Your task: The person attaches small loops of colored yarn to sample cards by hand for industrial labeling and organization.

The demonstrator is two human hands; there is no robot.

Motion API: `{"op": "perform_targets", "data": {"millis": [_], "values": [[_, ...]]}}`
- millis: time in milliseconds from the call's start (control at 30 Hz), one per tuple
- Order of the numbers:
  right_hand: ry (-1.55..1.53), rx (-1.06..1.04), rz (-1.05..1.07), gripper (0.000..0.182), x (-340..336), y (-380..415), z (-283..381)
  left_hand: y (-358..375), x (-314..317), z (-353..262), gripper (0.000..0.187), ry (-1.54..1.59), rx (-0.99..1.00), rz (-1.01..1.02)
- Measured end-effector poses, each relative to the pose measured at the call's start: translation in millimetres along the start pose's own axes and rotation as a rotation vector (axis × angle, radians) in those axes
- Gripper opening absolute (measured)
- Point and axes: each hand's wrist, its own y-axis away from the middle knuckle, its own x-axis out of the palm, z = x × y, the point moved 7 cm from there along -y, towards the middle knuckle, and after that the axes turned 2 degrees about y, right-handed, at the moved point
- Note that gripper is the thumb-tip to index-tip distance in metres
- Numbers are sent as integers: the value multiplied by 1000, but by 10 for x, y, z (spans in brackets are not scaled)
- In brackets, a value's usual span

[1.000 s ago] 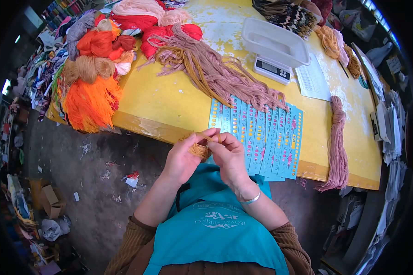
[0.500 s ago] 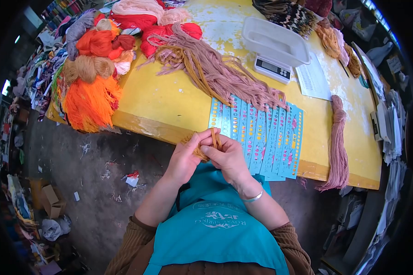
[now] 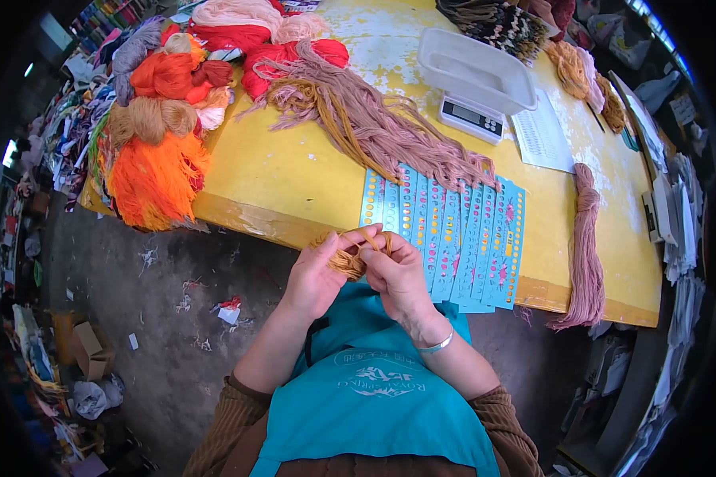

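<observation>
Hands (image 3: 359, 267), close together, grip a golden-brown yarn bundle (image 3: 348, 263) just off the yellow wooden table's (image 3: 278, 226) near edge.

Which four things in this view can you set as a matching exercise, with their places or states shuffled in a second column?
Column one
1. clear plastic tub
2. blue cards
3. golden-brown yarn
4. tied mauve hank

Column two
A. far ends under the loose mauve pile
B. between the left hand and right hand
C. near the right end of the yellow table
D. over the digital scale

Pairs: 1-D, 2-A, 3-B, 4-C
</observation>
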Motion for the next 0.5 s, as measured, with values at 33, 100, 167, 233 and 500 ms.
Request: {"op": "perform_targets", "data": {"millis": [33, 100, 167, 233, 500], "values": [[14, 0, 0, 6, -3, 1, 0, -1, -3, 2, 52, 19, -4, -5], [17, -9, 4, 6, -3, -2, -5, -4, -4, 2, 52, 23, -6, -6], [21, -19, 7, 6, 1, -4, -3, -7, -8, 10, 52, 28, -9, -8], [47, -18, 2, 5, 5, -4, 0, -12, -20, 28, 51, 14, -14, -13], [225, -74, 45, 6, 41, 16, 35, -23, -7, 26, 56, -52, -19, -25]]}}
